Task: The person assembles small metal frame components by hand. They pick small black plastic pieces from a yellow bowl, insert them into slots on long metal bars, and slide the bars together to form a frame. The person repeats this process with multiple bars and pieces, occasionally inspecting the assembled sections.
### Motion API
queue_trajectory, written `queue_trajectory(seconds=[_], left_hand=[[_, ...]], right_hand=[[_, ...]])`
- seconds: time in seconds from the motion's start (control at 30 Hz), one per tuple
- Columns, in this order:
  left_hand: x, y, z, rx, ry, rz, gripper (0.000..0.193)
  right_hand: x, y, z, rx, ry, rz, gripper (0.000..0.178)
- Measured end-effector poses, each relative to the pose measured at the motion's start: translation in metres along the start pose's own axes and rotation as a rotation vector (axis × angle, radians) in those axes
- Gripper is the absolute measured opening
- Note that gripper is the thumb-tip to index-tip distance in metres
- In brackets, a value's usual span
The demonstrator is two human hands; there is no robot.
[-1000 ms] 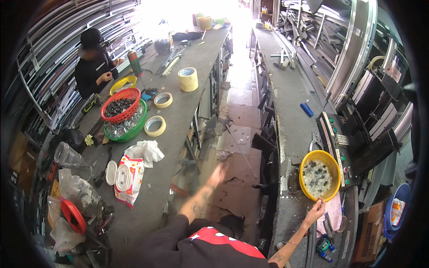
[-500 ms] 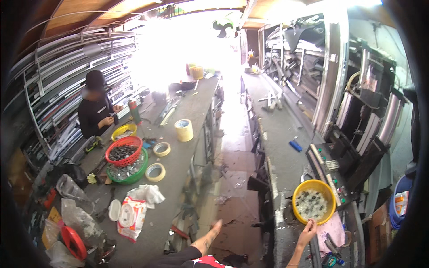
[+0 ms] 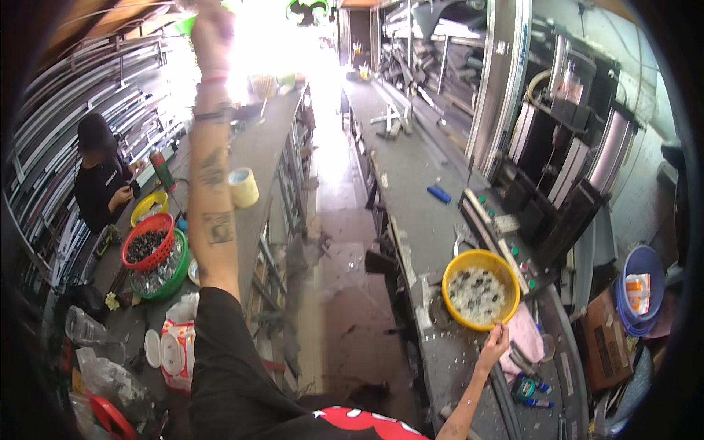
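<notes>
Holding left hand (image 3: 213,35) high, blurring finger spread beyond telling; resting right hand (image 3: 493,347), fingers (image 3: 501,334) bunched, at rim of yellow basin (image 3: 478,258), not showing whether gripping; leaving basin unlifted, holding small pieces (image 3: 475,297), on right-hand counter (image 3: 403,192).

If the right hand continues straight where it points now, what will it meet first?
The right hand would probably meet the yellow bowl first, at its near side; they may already touch.
</notes>
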State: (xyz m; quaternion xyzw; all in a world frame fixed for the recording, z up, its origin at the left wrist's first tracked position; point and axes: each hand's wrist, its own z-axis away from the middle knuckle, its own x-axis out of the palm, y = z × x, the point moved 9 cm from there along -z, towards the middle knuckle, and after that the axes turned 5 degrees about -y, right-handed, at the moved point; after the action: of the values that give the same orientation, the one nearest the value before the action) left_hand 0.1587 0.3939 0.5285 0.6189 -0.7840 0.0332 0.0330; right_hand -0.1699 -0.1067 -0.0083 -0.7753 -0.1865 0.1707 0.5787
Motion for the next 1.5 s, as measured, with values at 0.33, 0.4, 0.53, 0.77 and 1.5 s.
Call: queue_trajectory(seconds=[0.33,0.4,0.53,0.77,1.5], left_hand=[[0.063,0.158,0.38,-0.549,0.317,0.144,0.021],[0.163,0.125,0.535,-0.936,-0.926,-0.357,0.024],[0.105,0.209,0.835,-1.178,-2.324,-0.132,0.031],[0.064,0.209,0.904,-1.494,-1.986,-0.102,0.035],[0.376,-0.034,0.495,-0.482,-1.02,-0.186,0.021]], right_hand=[[0.019,-0.02,0.011,-0.067,-0.044,0.208,0.021],[0.019,-0.028,0.011,-0.128,-0.011,0.215,0.023],[0.026,-0.024,0.011,-0.098,-0.091,0.229,0.025],[0.023,-0.02,0.008,-0.103,-0.049,0.315,0.022],[0.004,-0.02,0.008,0.168,-0.002,0.348,0.024]])
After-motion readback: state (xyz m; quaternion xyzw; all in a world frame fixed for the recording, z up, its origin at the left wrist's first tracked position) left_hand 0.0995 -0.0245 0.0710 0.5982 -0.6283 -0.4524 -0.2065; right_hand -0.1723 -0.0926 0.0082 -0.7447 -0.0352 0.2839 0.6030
